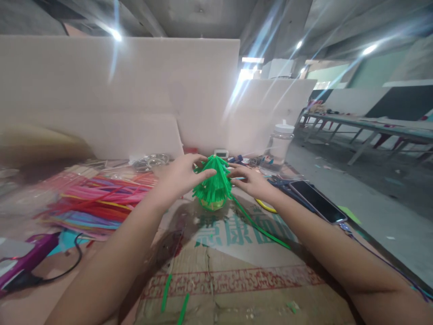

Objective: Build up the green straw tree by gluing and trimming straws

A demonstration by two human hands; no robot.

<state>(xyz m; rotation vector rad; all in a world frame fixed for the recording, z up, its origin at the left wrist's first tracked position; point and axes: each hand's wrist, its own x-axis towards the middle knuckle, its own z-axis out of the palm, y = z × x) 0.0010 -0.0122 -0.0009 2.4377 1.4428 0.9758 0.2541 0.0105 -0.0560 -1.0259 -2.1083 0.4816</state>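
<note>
Half open, our left hand (184, 175) and right hand (253, 181) cup a green tree (214, 183). Below them, cardboard (250, 300) shows green Chinese characters (236, 230); right of our right hand lies a phone (318, 201).

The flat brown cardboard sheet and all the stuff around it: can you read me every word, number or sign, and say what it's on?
"康面", probably: the middle teal Chinese characters on the flat brown cardboard sheet.
Teal characters at both ends: too blurred or covered to read.
Red printed band: curly pattern, no readable words.
Small white rectangular device: too small to read.
</note>
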